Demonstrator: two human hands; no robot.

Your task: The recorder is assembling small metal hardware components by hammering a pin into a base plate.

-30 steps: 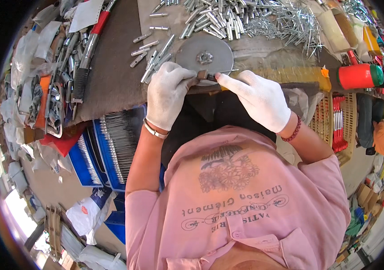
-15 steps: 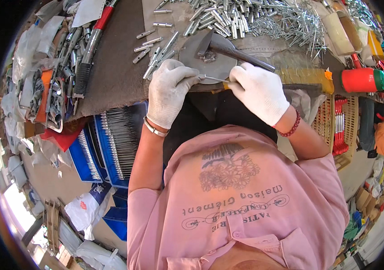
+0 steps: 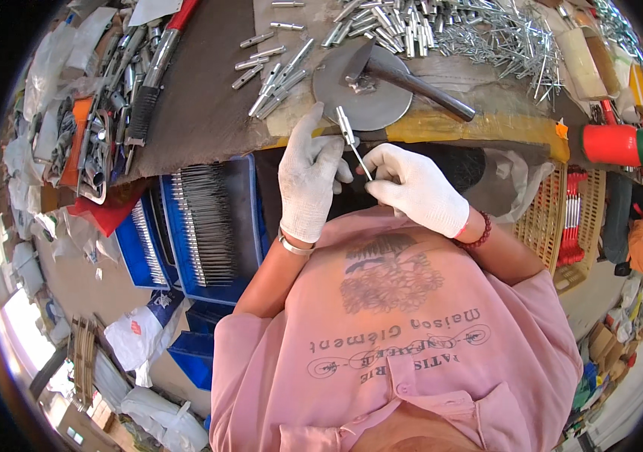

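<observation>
My right hand [image 3: 423, 187], in a white knit glove, pinches the thin end of a metal rod with a tube sleeve [image 3: 345, 126] on its upper end. The piece stands tilted in front of the bench edge. Beside it is my left hand [image 3: 305, 184], also gloved, its index finger stretched up and its thumb apart, with nothing visible in it. A hammer [image 3: 425, 92] lies across a round grey metal plate [image 3: 378, 109] just beyond my hands. Left of the plate lie several loose metal tubes [image 3: 280, 84].
Heaps of metal tubes [image 3: 412, 26] and thin pins [image 3: 498, 49] cover the far bench. A red jar with a green lid [image 3: 611, 144] stands at right, above a yellow basket [image 3: 540, 215]. Blue bins [image 3: 242, 226] of rods sit below the bench at left, under piled tools [image 3: 95, 143].
Both hands have drawn back toward me from the plate. My left hand has let go of the piece, which now points up from my right hand. The view has shifted slightly.
</observation>
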